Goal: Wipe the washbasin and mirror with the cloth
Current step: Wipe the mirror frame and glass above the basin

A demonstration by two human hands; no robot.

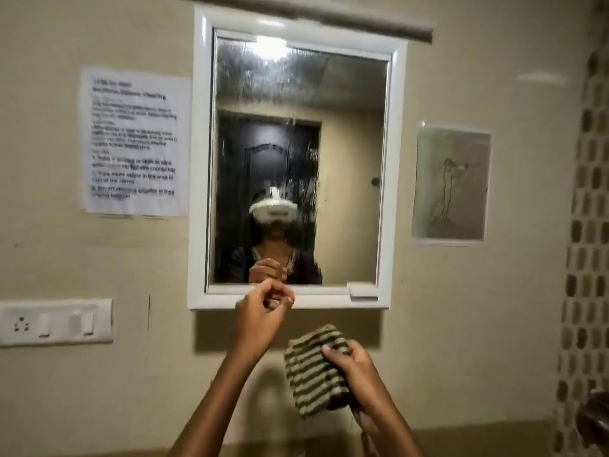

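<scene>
A white-framed mirror hangs on the beige wall, its glass streaked with wet smears and drops in the upper left and middle. My right hand grips a folded striped cloth, dark and pale bands, held up below the mirror's lower edge. My left hand is raised in front of the mirror's bottom frame with the fingers curled together and nothing visible in them. The washbasin lies below the frame's edge, out of sight.
A printed notice is stuck left of the mirror and a drawing to its right. A switch plate with a socket sits lower left. Patterned tiles run down the right edge. A light bar tops the mirror.
</scene>
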